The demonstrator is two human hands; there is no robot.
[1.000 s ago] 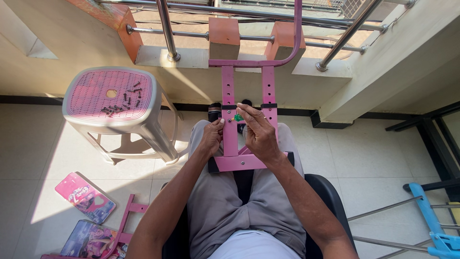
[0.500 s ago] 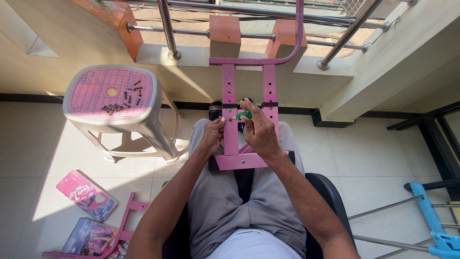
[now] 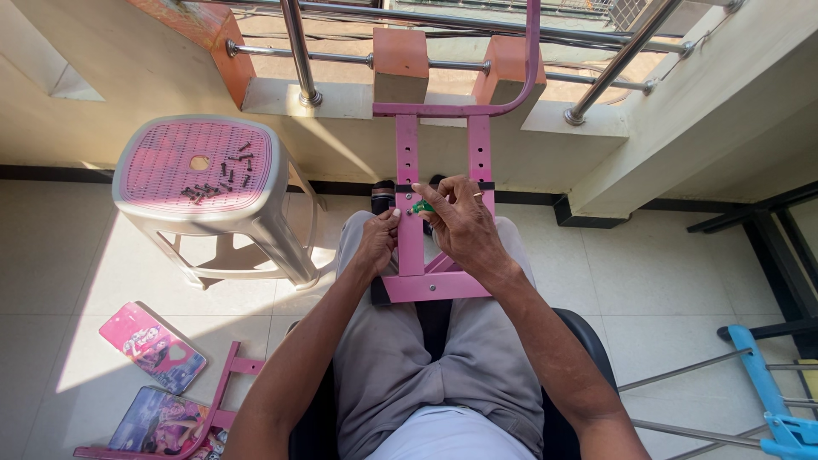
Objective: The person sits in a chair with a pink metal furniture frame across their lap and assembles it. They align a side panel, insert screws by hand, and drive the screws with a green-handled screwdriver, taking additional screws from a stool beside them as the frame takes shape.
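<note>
Nearest to me, I see grey-trousered knees with the cross-bar of a pink painted metal frame [image 3: 434, 285] resting across them, its two uprights running away toward the railing. My left hand [image 3: 377, 241] is wrapped narrowly around the left upright, fingers curled on its near side. My right hand [image 3: 464, 226] sits just right of that upright, fingertips pinched on a small green-handled tool [image 3: 421, 207] pressed against the bar; I think it is a screwdriver, but the hand hides most of it. Farther left stands a pink-topped grey plastic stool [image 3: 204, 183] with a scatter of small dark screws [image 3: 217, 179] on its seat. Beyond, the steel balcony railing [image 3: 294, 51] crosses the far edge.
</note>
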